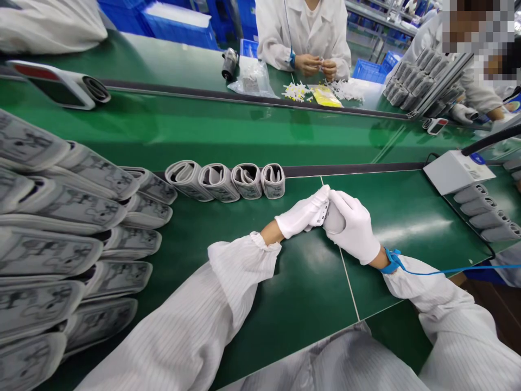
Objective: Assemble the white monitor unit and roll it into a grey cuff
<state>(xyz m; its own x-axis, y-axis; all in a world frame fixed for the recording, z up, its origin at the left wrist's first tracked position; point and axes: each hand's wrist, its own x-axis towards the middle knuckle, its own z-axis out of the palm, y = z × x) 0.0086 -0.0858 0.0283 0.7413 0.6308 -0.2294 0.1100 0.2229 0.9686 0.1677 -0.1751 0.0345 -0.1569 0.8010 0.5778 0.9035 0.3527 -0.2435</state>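
Observation:
Both hands, in white gloves, meet above the green table. My left hand (306,213) is closed on the white body of a wrist blood pressure monitor (324,214), with small dark marks along its edge. Around the rolled grey cuff (336,220) of the same piece, my right hand (353,225) is closed, fingertips touching the left ones. The glove fingers hide most of the monitor. Left of my hands, a short row of rolled cuffs (246,181) stands along the table's back edge.
Stacked rolled cuffs (52,250) fill the left side. Beyond the dark rail lies a green conveyor (244,127) carrying another monitor (52,84). A white box (458,171) with a black cable stands right. A blue wrist cord (456,270) trails rightward. A co-worker (303,32) handles small parts opposite.

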